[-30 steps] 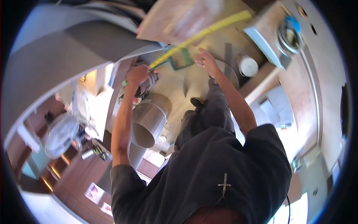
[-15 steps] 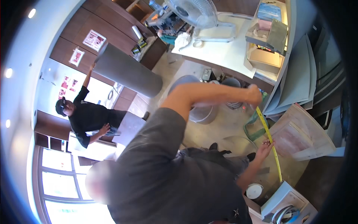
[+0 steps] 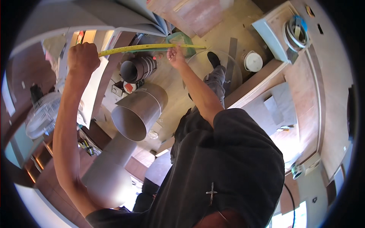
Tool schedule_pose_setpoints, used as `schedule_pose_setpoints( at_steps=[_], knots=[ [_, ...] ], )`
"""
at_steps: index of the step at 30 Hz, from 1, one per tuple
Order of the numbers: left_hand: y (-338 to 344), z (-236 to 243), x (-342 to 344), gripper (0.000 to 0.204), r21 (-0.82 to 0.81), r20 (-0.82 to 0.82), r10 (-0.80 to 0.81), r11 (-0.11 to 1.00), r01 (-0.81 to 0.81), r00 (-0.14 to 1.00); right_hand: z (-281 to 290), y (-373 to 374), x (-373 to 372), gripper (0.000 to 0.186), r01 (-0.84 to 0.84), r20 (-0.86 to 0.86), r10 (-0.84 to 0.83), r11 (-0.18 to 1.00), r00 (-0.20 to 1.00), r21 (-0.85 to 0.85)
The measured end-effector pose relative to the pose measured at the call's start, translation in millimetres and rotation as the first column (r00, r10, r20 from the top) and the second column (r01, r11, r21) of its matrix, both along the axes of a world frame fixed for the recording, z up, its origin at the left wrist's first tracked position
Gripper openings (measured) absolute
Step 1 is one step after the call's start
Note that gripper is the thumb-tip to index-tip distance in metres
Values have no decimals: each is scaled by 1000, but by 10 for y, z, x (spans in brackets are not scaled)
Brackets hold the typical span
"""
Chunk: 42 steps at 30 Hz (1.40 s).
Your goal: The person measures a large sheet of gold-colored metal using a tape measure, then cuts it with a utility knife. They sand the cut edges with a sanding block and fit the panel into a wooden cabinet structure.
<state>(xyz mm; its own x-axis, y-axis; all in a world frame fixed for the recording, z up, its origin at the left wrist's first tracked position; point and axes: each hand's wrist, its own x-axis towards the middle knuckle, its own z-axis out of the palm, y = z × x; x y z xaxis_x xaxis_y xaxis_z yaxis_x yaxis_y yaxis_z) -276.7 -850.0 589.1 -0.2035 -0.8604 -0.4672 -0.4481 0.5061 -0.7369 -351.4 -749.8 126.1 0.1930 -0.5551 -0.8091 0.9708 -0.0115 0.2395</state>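
Observation:
A yellow tape measure (image 3: 133, 48) is drawn out, its blade crossing the upper part of the view in a slight bow. My left hand (image 3: 83, 57), raised at the upper left, is closed in a fist at one end of the blade and hides the case. Farther along, the fingers of my right hand (image 3: 176, 57) pinch the blade from below. Beyond them the blade runs toward the floor near my shoe (image 3: 213, 59). Behind the blade lies a green translucent piece (image 3: 180, 38).
Below the blade stand a dark ribbed roll (image 3: 131, 70) and a large open grey tube (image 3: 148, 99). A longer grey cylinder (image 3: 114, 157) is at lower left, near a fan (image 3: 43, 114). A white bucket (image 3: 253, 61) and a box with coiled hose (image 3: 266, 32) stand right.
The whole view has swung round, so the tape blade now lies nearly level across the top. Both hands still grip the tape measure. The other person has mostly left the view.

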Motion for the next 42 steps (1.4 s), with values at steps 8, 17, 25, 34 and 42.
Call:
schedule_pose_setpoints(
  at_steps=[8,17,25,34,42],
  knots=[
    [-826,-1225,-369,23,150,63,-44,988,34,997,-421,1050,-929,57,-360,-355,398,917,846,169],
    [-1264,-1919,-934,29,149,185,-94,987,66,978,-513,2301,-2396,50,-92,-509,263,937,820,336],
    [-1425,-2053,-1401,34,224,264,-122,973,62,957,-665,2787,-2507,61,70,-529,136,934,838,350],
    [-1717,-2082,-1540,37,242,344,-94,970,9,934,-695,3068,-2371,55,69,-532,168,915,830,398],
    [-1921,-2190,-1444,34,253,299,-106,967,29,948,-729,3225,-2565,57,98,-556,174,900,813,425]
  ],
)
